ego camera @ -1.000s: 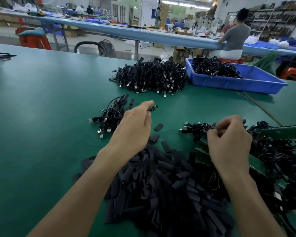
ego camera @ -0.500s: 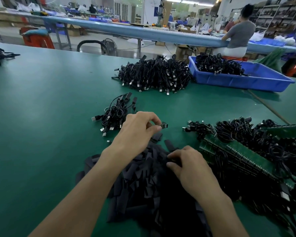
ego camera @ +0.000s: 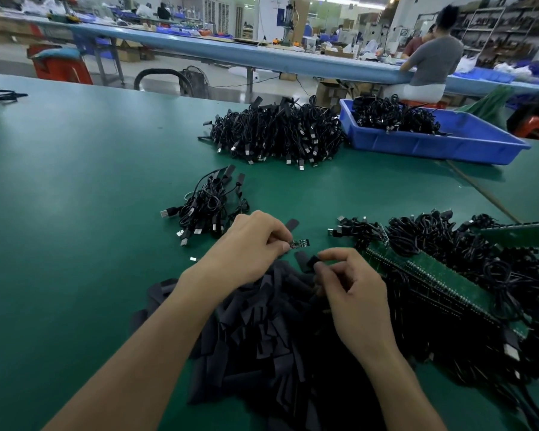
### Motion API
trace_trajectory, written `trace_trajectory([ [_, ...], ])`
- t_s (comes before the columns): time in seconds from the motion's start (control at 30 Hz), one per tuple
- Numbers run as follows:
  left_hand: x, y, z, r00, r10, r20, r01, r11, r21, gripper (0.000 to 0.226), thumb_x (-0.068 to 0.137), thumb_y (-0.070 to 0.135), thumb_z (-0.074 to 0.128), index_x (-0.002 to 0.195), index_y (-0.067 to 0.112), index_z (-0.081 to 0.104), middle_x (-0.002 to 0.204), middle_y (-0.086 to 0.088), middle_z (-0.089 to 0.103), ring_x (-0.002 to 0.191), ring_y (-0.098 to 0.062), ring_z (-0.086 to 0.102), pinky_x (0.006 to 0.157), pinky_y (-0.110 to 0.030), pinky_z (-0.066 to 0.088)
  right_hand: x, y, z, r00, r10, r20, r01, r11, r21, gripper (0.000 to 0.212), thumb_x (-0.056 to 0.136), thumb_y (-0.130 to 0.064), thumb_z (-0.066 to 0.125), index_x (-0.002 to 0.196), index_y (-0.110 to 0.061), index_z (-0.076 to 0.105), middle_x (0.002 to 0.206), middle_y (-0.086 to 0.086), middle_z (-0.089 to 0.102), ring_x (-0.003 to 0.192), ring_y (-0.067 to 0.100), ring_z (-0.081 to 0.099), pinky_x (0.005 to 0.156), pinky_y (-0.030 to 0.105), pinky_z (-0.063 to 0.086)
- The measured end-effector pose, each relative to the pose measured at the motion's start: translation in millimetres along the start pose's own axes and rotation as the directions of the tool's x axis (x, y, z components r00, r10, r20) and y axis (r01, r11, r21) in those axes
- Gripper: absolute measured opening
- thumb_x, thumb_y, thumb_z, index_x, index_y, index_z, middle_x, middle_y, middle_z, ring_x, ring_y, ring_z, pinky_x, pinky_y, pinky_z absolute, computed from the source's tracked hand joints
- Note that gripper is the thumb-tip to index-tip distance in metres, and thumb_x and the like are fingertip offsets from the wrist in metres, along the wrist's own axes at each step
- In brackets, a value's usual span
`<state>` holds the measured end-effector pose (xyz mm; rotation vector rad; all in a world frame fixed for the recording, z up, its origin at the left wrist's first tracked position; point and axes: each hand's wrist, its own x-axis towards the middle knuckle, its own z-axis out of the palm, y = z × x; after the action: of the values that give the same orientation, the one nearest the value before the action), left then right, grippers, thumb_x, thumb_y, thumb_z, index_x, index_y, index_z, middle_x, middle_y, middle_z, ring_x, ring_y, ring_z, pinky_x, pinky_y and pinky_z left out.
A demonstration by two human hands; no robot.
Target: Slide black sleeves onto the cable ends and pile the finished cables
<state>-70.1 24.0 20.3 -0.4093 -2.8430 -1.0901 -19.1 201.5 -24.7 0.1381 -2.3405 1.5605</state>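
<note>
Left hand (ego camera: 249, 241) pinches a cable end (ego camera: 299, 243); right hand (ego camera: 349, 281) pinches a sleeve (ego camera: 312, 261), largely finger-hidden.

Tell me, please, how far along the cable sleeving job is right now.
Done: a small pile of sleeved cables lies beyond the left hand. In hand: the left hand pinches a bare cable end, the right hand pinches one black sleeve, not yet slid on. Left: a large tangle of unsleeved cables at right and a heap of loose sleeves below the hands.
</note>
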Motion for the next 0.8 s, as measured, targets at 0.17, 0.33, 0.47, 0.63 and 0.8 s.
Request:
trace_trajectory([
  [0.17,-0.1,0.2,-0.5,0.996,0.001,0.088,0.001,1.000,-0.024,0.015,0.094,0.021,0.069,0.107,0.021,0.076,0.083,0.014,0.069,0.076,0.006,0.062,0.086,-0.029,0.056,2.5,4.3,-5.0,0.993,0.022,-0.114,-0.018,0.999,0.036,0.017,0.093,-0.025,0.068,0.093,-0.042,0.068,0.086,-0.022,0.072,0.079,0.002,0.068,0.072,0.018,0.053],
  [0.33,-0.9,1.8,-1.0,0.991,0.003,0.130,0.002,0.999,-0.041,0.013,0.094,0.023,0.069,0.106,0.024,0.075,0.085,0.012,0.070,0.078,0.002,0.065,0.087,-0.032,0.058,2.6,8.2,-5.0,0.995,0.045,-0.091,-0.041,0.998,0.040,0.016,0.089,-0.029,0.074,0.101,-0.039,0.072,0.087,-0.025,0.073,0.082,0.000,0.070,0.075,0.022,0.056],
  [0.47,-1.3,3.6,-1.2,0.991,0.006,0.133,0.000,0.999,-0.045,0.012,0.094,0.023,0.069,0.104,0.025,0.076,0.083,0.013,0.070,0.076,0.006,0.064,0.084,-0.029,0.057,2.7,9.9,-5.0,0.993,0.020,-0.120,-0.014,0.998,0.058,0.017,0.090,-0.026,0.071,0.095,-0.042,0.070,0.081,-0.021,0.074,0.076,0.001,0.072,0.070,0.018,0.056],
  [0.63,-0.8,3.9,-0.1,0.990,0.011,0.141,0.000,0.997,-0.077,0.011,0.094,0.023,0.068,0.100,0.026,0.077,0.075,0.014,0.071,0.065,0.009,0.063,0.070,-0.021,0.054,2.7,13.3,-4.4,0.987,0.031,-0.156,-0.015,0.995,0.102,0.011,0.092,-0.025,0.069,0.095,-0.035,0.072,0.078,-0.015,0.075,0.070,0.006,0.073,0.065,0.022,0.058],
  [0.8,-1.5,6.1,-0.9,0.986,0.012,0.164,0.014,0.988,-0.157,0.010,0.094,0.020,0.068,0.095,0.026,0.075,0.073,0.012,0.075,0.070,-0.009,0.071,0.071,-0.039,0.062,3.4,12.5,-3.9,0.985,0.014,-0.170,0.004,0.994,0.106,0.014,0.092,-0.021,0.070,0.088,-0.035,0.072,0.076,-0.016,0.074,0.064,0.005,0.072,0.061,0.017,0.055],
])
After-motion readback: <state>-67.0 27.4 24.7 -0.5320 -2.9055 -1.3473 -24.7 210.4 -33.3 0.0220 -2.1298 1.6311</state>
